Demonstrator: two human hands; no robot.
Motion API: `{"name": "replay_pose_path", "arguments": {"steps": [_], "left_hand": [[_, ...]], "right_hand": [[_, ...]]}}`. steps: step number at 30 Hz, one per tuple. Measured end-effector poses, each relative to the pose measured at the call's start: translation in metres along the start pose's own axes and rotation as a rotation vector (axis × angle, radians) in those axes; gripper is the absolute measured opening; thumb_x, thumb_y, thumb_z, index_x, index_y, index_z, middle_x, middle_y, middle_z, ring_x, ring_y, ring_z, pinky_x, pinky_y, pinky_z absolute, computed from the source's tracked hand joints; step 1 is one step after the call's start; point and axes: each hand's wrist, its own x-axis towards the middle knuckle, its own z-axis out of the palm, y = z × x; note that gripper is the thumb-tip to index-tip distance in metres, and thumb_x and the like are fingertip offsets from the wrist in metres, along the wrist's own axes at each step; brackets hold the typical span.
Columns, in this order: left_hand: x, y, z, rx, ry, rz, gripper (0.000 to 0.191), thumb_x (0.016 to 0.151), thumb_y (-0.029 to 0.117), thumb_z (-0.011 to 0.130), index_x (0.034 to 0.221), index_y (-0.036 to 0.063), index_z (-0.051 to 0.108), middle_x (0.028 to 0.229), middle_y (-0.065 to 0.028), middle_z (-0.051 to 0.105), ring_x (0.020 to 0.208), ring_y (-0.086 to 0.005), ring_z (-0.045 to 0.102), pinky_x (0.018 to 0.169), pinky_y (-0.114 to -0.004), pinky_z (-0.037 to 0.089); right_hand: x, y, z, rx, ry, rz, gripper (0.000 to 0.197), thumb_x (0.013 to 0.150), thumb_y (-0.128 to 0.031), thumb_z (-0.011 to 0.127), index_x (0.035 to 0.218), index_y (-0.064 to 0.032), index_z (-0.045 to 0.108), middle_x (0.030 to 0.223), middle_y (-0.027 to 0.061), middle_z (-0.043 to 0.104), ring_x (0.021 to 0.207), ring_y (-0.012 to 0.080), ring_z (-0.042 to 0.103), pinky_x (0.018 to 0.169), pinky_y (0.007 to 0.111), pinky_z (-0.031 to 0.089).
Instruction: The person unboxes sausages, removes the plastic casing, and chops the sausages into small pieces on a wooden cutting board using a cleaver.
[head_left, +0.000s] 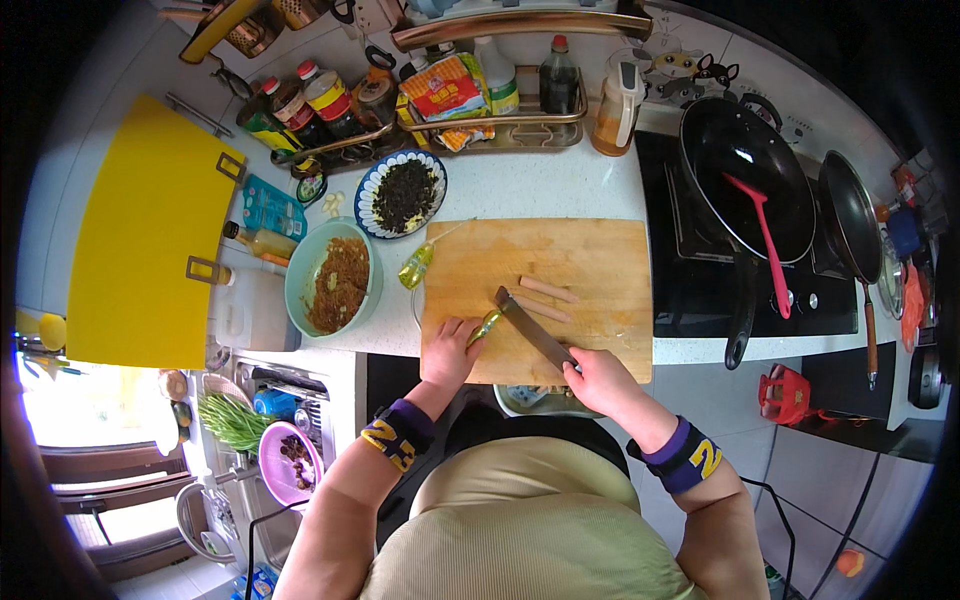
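Observation:
A wooden cutting board (607, 255) lies at the counter's front edge. On its left part, my left hand (451, 349) holds a shiny green-and-gold wrapped piece (486, 327). My right hand (600, 379) grips the handle of a kitchen knife (534, 330), whose blade end is close to that wrapped piece. Two pinkish sausage sticks (550, 288) lie beside the blade. A torn green-and-gold wrapper (416, 266) is at the board's upper left. Left of the board stand a mint-green bowl (377, 289) of brownish filling and a blue-and-white plate (363, 196) with chopped dark food.
Right of the board is a black cooktop (675, 300) with a wok (750, 225), a red spatula (772, 251) and a frying pan (851, 217). Bottles and packets fill a rack (525, 139) behind. A container (508, 409) sits below the board's front edge; a sink is at left.

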Motion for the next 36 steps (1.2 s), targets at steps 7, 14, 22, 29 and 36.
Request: {"name": "replay_pose_path", "arguments": {"steps": [7,14,22,29,36], "left_hand": [[0.002,0.010,0.004,0.045,-0.004,-0.055,0.029,0.077,0.014,0.070,0.105,0.0112,0.063,0.100,-0.0088,0.060,0.098,-0.0322,0.058,0.081,-0.041,0.050],[0.001,0.010,0.007,0.059,0.030,-0.025,0.026,0.076,0.010,0.068,0.102,0.0103,0.064,0.098,-0.0082,0.060,0.097,-0.0317,0.058,0.081,-0.041,0.050],[0.002,0.009,0.012,0.139,-0.048,-0.022,0.025,0.078,0.011,0.064,0.103,0.0091,0.064,0.100,-0.0060,0.060,0.098,-0.0283,0.058,0.080,-0.041,0.050],[0.004,0.007,0.016,0.201,-0.030,0.048,0.022,0.078,0.012,0.063,0.100,0.0072,0.062,0.100,-0.0058,0.060,0.096,-0.0263,0.059,0.077,-0.039,0.051],[0.004,0.008,0.015,0.223,-0.018,0.059,0.020,0.080,0.012,0.063,0.099,0.0073,0.062,0.099,-0.0071,0.060,0.095,-0.0274,0.060,0.077,-0.040,0.051]], "right_hand": [[-0.002,0.002,0.003,-0.075,-0.014,-0.011,0.022,0.090,-0.021,0.051,0.097,-0.0033,0.063,0.070,0.0200,0.063,0.068,0.0407,0.062,0.065,0.050,0.051],[-0.004,0.004,0.015,-0.137,0.009,-0.062,0.021,0.089,-0.019,0.052,0.098,-0.0025,0.062,0.070,0.0200,0.063,0.068,0.0404,0.062,0.064,0.050,0.051],[0.020,-0.022,0.022,-0.213,-0.039,-0.054,0.025,0.089,-0.016,0.050,0.106,-0.0010,0.060,0.079,0.0203,0.066,0.074,0.0392,0.065,0.068,0.049,0.053],[0.058,-0.036,0.038,-0.240,-0.111,0.089,0.024,0.092,-0.016,0.045,0.106,-0.0029,0.060,0.087,0.0181,0.068,0.083,0.0377,0.067,0.070,0.048,0.053],[0.069,-0.036,0.041,-0.253,-0.084,0.056,0.024,0.091,-0.018,0.047,0.103,-0.0056,0.063,0.088,0.0180,0.068,0.084,0.0367,0.066,0.072,0.048,0.053]]}}
